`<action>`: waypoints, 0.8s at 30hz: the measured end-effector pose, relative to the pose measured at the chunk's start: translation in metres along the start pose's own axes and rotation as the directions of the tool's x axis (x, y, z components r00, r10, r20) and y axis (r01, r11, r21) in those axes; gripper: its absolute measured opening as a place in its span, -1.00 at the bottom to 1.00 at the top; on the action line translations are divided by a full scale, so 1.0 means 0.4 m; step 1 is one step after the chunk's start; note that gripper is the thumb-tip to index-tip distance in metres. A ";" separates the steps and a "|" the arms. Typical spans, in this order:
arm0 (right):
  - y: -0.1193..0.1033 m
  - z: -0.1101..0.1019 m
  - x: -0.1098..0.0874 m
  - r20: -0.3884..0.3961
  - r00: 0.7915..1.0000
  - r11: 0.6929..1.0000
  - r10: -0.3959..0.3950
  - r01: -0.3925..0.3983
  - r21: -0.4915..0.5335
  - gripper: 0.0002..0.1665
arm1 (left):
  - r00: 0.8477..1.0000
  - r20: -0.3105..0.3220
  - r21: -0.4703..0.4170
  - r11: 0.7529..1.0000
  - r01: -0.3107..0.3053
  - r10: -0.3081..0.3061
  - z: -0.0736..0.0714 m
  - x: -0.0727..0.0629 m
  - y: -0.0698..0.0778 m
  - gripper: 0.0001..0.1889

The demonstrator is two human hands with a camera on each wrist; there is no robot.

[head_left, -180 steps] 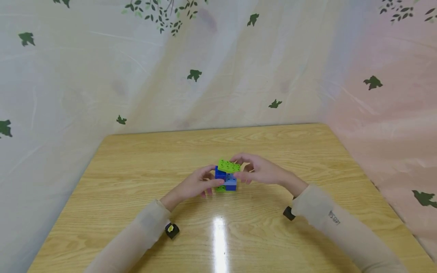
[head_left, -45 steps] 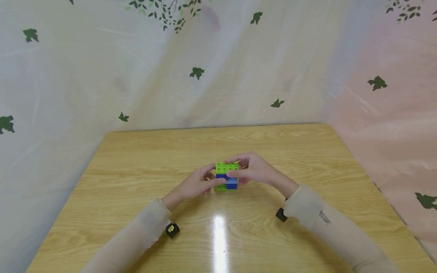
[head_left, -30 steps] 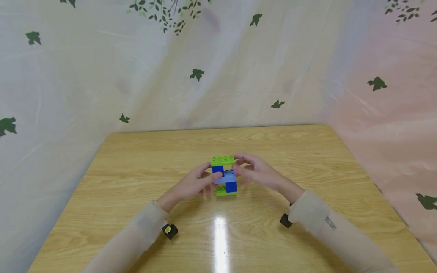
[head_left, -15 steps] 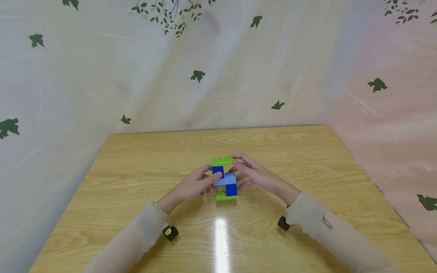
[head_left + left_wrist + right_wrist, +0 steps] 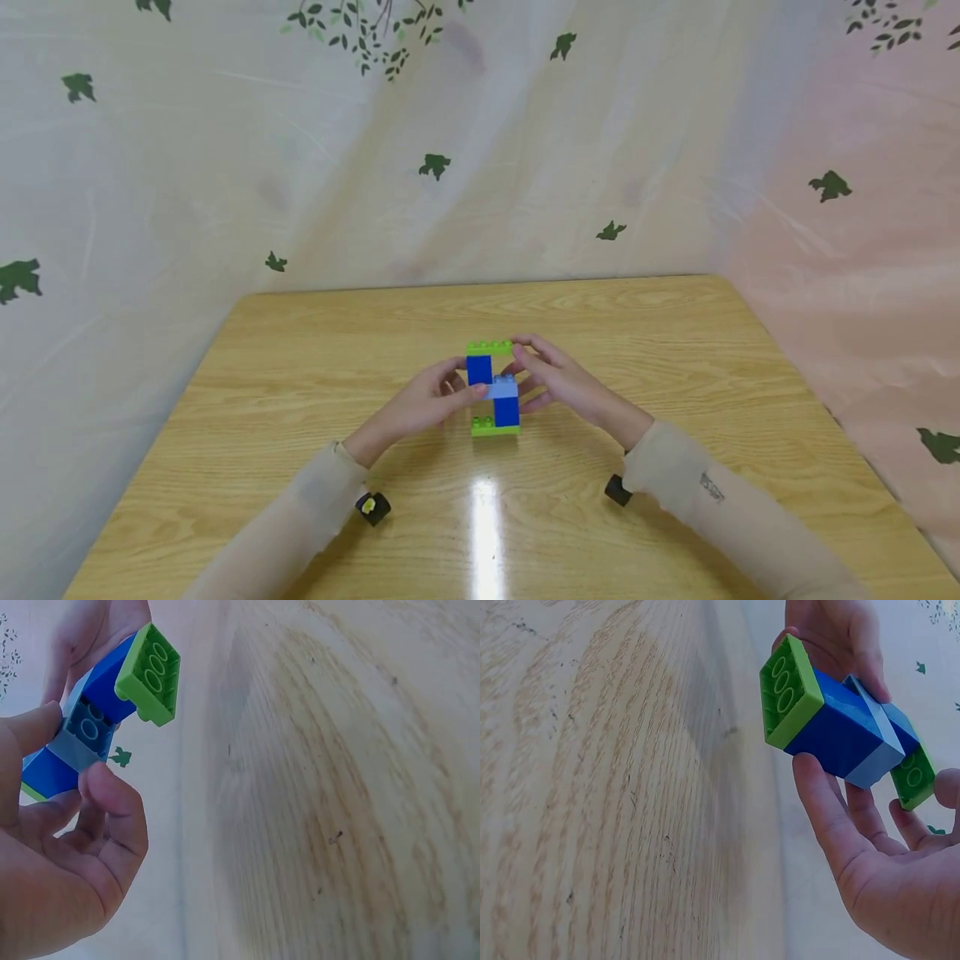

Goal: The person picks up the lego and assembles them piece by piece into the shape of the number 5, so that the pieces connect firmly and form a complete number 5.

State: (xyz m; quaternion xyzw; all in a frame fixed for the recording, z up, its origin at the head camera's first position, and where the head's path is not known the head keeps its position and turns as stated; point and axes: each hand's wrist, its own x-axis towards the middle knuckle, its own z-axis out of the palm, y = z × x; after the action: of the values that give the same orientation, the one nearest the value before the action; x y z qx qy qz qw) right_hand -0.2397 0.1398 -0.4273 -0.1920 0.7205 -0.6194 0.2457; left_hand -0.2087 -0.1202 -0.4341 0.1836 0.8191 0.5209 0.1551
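Note:
A stack of toy building bricks is held upright between both hands in the head view. It runs from a green top brick (image 5: 489, 348) through a dark blue brick (image 5: 479, 370), a light blue brick (image 5: 504, 388) and another dark blue brick (image 5: 506, 412) to a green bottom brick (image 5: 495, 431). The blue bricks sit staggered. My left hand (image 5: 423, 406) pinches the light blue brick, thumb in front. My right hand (image 5: 566, 392) has thumb and index finger at the top brick's right end, other fingers along the lower side. The green bottom brick (image 5: 791, 694) shows its hollow underside in the right wrist view.
The wooden table (image 5: 300, 350) lies beneath the hands. A pale cloth backdrop (image 5: 495, 133) with printed leaves and birds rises behind and at the sides. Small black devices (image 5: 618, 490) hang at both sleeve cuffs.
The tilted green brick in my right hand has gone onto the stack's top. Since then the stack has turned to show its front, and my right thumb has moved to the top brick's right end.

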 end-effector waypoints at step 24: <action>0.024 0.015 0.050 -0.023 0.996 0.986 0.084 -0.080 0.144 -0.27 | 0.981 -0.180 -0.228 0.967 -0.111 0.070 0.003 0.023 -0.039 -0.36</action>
State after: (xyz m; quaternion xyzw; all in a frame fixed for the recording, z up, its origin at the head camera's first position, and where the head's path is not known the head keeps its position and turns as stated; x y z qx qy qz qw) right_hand -0.2521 0.1249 -0.4397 -0.1350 0.6852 -0.6614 0.2735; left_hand -0.2186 -0.1211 -0.4494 0.1555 0.7520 0.6354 0.0812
